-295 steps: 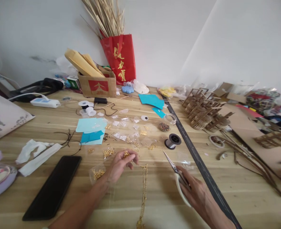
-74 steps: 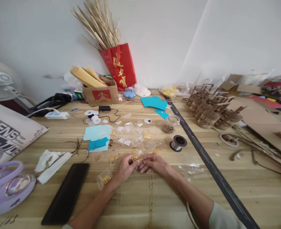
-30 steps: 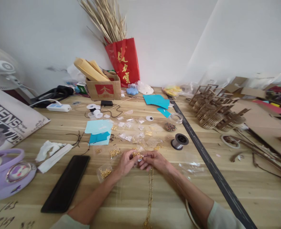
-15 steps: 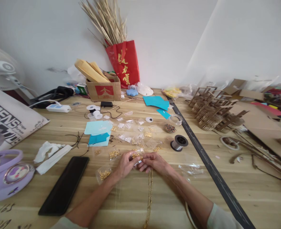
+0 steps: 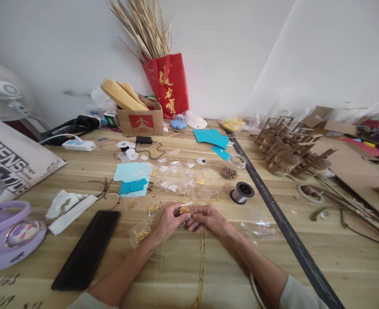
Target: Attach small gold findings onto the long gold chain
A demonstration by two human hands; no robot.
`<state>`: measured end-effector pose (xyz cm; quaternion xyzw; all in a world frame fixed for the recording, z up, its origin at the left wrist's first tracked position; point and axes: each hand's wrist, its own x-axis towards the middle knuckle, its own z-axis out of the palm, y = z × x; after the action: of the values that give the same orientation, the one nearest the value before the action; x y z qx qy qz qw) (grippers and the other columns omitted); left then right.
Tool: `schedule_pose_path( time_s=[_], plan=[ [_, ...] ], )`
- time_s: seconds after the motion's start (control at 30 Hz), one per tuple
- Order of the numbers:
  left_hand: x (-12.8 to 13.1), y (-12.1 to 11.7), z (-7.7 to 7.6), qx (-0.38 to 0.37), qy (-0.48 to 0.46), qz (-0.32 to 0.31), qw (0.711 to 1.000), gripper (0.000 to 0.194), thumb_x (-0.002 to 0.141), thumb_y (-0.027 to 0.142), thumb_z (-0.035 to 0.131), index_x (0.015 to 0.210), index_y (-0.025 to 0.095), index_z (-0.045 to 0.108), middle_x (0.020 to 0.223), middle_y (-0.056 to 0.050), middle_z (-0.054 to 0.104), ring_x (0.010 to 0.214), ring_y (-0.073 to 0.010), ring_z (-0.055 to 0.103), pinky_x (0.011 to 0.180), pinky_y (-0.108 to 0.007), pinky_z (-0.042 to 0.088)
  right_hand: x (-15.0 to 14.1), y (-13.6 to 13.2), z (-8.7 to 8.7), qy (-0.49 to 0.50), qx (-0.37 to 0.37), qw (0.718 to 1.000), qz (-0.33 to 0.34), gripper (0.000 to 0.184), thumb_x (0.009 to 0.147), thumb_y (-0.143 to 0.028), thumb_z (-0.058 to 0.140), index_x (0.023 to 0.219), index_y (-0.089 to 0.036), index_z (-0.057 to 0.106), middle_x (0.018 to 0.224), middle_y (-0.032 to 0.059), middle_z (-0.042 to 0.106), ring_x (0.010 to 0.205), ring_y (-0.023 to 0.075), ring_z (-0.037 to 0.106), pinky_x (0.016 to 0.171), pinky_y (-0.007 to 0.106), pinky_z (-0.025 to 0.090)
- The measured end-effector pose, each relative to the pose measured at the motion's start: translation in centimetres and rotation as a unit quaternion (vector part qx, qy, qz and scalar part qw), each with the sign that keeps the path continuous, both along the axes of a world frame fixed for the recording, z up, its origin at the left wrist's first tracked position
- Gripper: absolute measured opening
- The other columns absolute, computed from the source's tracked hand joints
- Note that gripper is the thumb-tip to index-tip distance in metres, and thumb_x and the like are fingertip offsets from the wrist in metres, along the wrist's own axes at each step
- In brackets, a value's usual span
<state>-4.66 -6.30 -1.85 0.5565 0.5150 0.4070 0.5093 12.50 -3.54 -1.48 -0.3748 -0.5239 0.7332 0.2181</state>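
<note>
My left hand (image 5: 170,221) and my right hand (image 5: 207,219) meet over the middle of the wooden table. Between them is a small clear plastic bag (image 5: 185,209) with gold-coloured pieces inside. The left fingers and thumb are closed on this bag. My right fingertips press together at the bag's lower right edge, and whatever they pinch is hidden. Below the right hand a gold chain (image 5: 201,266) runs down the table toward me. Near the left wrist lie small bags of gold beads (image 5: 141,234) and gold pieces (image 5: 154,208).
A spool of wire (image 5: 242,193) stands right of the hands, beside a dark strip (image 5: 273,206). Left are a black phone (image 5: 86,251), blue sheets (image 5: 133,186) and a purple basket-like item (image 5: 12,236). Small wooden frames (image 5: 289,150) stand at right; a red bag (image 5: 168,86) leans behind.
The small bag between my hands has tilted a little, and its gold contents show more plainly. Both hands stay in nearly the same place.
</note>
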Motion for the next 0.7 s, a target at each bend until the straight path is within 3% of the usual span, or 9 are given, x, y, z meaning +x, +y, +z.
schedule_pose_path(
  time_s=[0.3, 0.7],
  plan=[
    [-0.13, -0.02, -0.07, 0.035, 0.023, -0.001, 0.999, 0.026, 0.074, 0.038, 0.062, 0.068, 0.013, 0.057, 0.054, 0.003, 0.050, 0.049, -0.0096, 0.044, 0.046, -0.020, 0.035, -0.07, -0.09, 0.25, -0.002, -0.005, 1.000, -0.004, 0.043, 0.066, -0.051, 0.071, 0.082, -0.011, 0.066, 0.079, 0.0097, 0.071, 0.066, 0.0161, 0.068, 0.054, 0.023, 0.050],
    [0.03, -0.04, -0.27, 0.006, 0.005, 0.009, 1.000, 0.031, 0.076, 0.043, 0.059, 0.072, 0.012, 0.058, 0.057, 0.001, 0.052, 0.049, -0.0106, 0.047, 0.046, -0.021, 0.040, 0.01, -0.05, 0.22, -0.006, 0.003, 1.000, -0.004, 0.044, 0.070, -0.054, 0.067, 0.080, -0.011, 0.065, 0.080, 0.0102, 0.071, 0.067, 0.0156, 0.068, 0.056, 0.023, 0.050]
  ],
)
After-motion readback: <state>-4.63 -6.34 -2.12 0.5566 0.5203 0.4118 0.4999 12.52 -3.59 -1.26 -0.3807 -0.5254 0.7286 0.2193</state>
